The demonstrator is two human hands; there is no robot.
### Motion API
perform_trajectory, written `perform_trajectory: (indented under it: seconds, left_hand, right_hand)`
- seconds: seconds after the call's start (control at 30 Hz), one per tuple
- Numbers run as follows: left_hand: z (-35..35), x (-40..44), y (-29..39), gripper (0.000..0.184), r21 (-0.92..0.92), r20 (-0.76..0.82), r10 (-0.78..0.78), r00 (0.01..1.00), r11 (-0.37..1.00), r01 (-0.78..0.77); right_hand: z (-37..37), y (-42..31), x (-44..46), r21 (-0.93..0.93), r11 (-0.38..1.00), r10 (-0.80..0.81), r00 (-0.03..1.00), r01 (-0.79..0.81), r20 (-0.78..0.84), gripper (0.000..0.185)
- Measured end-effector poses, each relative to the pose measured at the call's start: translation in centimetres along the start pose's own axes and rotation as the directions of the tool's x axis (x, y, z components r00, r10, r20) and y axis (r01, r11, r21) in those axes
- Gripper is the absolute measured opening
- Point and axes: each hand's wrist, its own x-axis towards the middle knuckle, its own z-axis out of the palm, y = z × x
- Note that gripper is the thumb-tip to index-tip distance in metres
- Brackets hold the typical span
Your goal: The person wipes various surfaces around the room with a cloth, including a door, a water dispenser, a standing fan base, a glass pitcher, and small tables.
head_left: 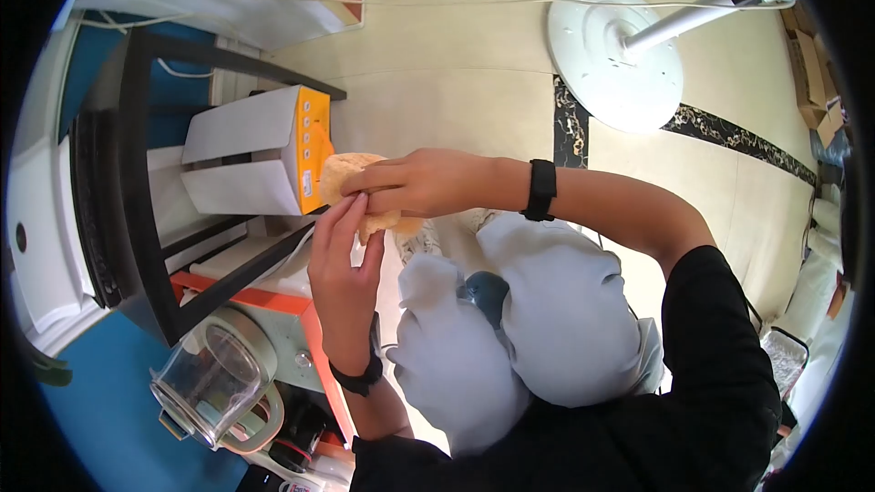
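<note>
A soft, pale orange item (344, 167), perhaps cloth or plush, is held between both hands in front of the knees. My right hand (421, 184) reaches across from the right, its fingers closed over the item's top. From below, my left hand (344, 251) pinches its lower part, with thumb and fingers meeting near my right fingertips. Both wrists wear black bands. Part of the item hangs below my right hand, and the fingers hide its middle. What exactly it is, I cannot tell.
A white and orange box (313, 150) lies in a black frame (146, 182) at the left. Below it are an orange-edged cabinet (305, 333) and a glass jug (214, 374). A round white stand base (615, 55) is on the floor at the upper right; a cable crosses the top.
</note>
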Motion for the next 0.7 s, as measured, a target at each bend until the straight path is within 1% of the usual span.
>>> perform_trajectory:
  seconds: [0.1,0.2,0.23,0.3,0.33,0.4,0.43,0.53,0.57,0.6,0.67,0.7]
  left_hand:
    - [1.5,1.5,1.4,0.045,-0.022,0.067,0.051,0.996,0.999,-0.050]
    - [3.1,2.7,2.4,0.048,-0.035,0.083,0.140,0.987,0.990,-0.138]
    - [3.7,3.3,2.8,0.049,-0.037,0.082,0.177,0.981,0.984,-0.175]
    - [4.8,4.3,3.5,0.050,-0.064,0.094,0.200,0.975,0.979,-0.195]
    - [5.5,4.8,3.8,0.051,-0.077,0.100,0.210,0.973,0.976,-0.203]
    - [6.9,6.1,4.3,0.049,-0.118,0.128,0.207,0.970,0.974,-0.192]
    - [7.6,6.7,4.5,0.049,-0.138,0.141,0.203,0.969,0.973,-0.184]
    - [9.5,8.5,5.5,0.051,-0.186,0.199,0.174,0.965,0.973,-0.137]
    - [10.1,9.0,5.8,0.052,-0.196,0.205,0.189,0.960,0.969,-0.149]
    - [10.6,9.6,6.3,0.053,-0.216,0.236,0.167,0.957,0.970,-0.116]
    - [11.9,10.8,7.6,0.054,-0.254,0.299,0.130,0.945,0.966,-0.053]
    - [12.6,11.4,8.4,0.054,-0.282,0.307,0.146,0.940,0.958,-0.056]
  right_hand:
    - [-1.7,0.7,-2.5,-0.023,0.999,0.041,0.999,-0.041,-0.022,0.033]
    - [-3.7,1.2,-4.5,-0.008,0.989,0.147,0.988,-0.147,0.055,0.039]
    - [-4.6,1.4,-5.0,-0.019,0.989,0.148,0.988,-0.148,0.035,0.037]
    - [-6.2,1.6,-6.0,-0.045,0.988,0.145,0.989,-0.145,-0.003,0.032]
    - [-7.1,1.8,-6.6,-0.044,0.982,0.183,0.983,-0.183,0.016,0.033]
    - [-8.6,1.9,-7.8,-0.032,0.964,0.265,0.963,-0.264,0.051,0.035]
    - [-9.1,2.0,-8.4,-0.027,0.955,0.296,0.954,-0.295,0.043,0.037]
    - [-10.6,2.6,-9.9,-0.006,0.924,0.382,0.923,-0.382,0.044,0.043]
    - [-11.3,2.7,-10.7,0.002,0.908,0.418,0.907,-0.419,0.054,0.045]
    - [-11.8,2.7,-11.5,0.011,0.889,0.456,0.888,-0.457,0.062,0.046]
    - [-13.3,2.8,-13.2,0.034,0.894,0.448,0.894,-0.447,-0.023,0.045]
    - [-14.5,2.5,-14.0,0.043,0.896,0.445,0.893,-0.443,-0.067,0.045]
